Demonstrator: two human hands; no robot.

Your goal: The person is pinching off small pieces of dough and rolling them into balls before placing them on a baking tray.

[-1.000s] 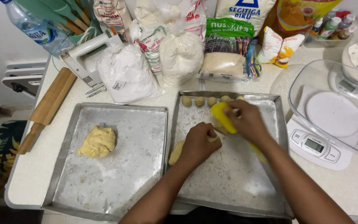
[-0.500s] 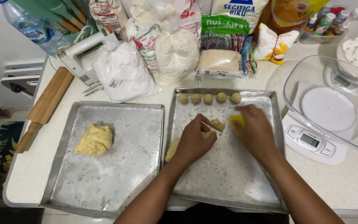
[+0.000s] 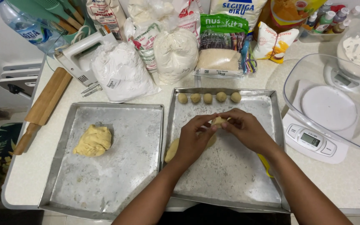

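1. Dough, a small pale yellow piece [image 3: 218, 121], sits pinched between the fingertips of both hands above the right-hand metal baking tray [image 3: 271, 183], just below the tray's upper middle.
2. Going from the left: a long wooden rolling pin [image 3: 42, 109] lies on the white counter [image 3: 355, 183], slanting from 1 o'clock down to 7 o'clock.
3. At 3 o'clock of the pin is the left-hand floured metal tray [image 3: 126, 175], and a rough lump of yellow dough [image 3: 92, 141] rests in its left half.
4. Beyond this tray, at 12 o'clock, stand a white hand mixer [image 3: 78, 56] and a clear plastic bag of white flour [image 3: 119, 73].
5. The left hand [image 3: 192, 139] reaches in from 6 o'clock, its thumb and forefinger closed on the left end of the small piece; a longer strip of the same dough [image 3: 172, 151] shows under its wrist, lying on the right tray.
6. Five small round dough balls [image 3: 208, 98] stand in a row along the far edge of that tray, at 12 o'clock of the hands and apart from them.
7. The right hand [image 3: 246, 129] meets the left from 4 o'clock, its fingertips closed on the right end of the piece.
8. A yellow plastic tool [image 3: 265, 163] peeks out beneath the right forearm; most of it is hidden.
9. At 3 o'clock of the tray, a white digital kitchen scale [image 3: 311, 139] carries a clear plastic bowl [image 3: 334, 108].
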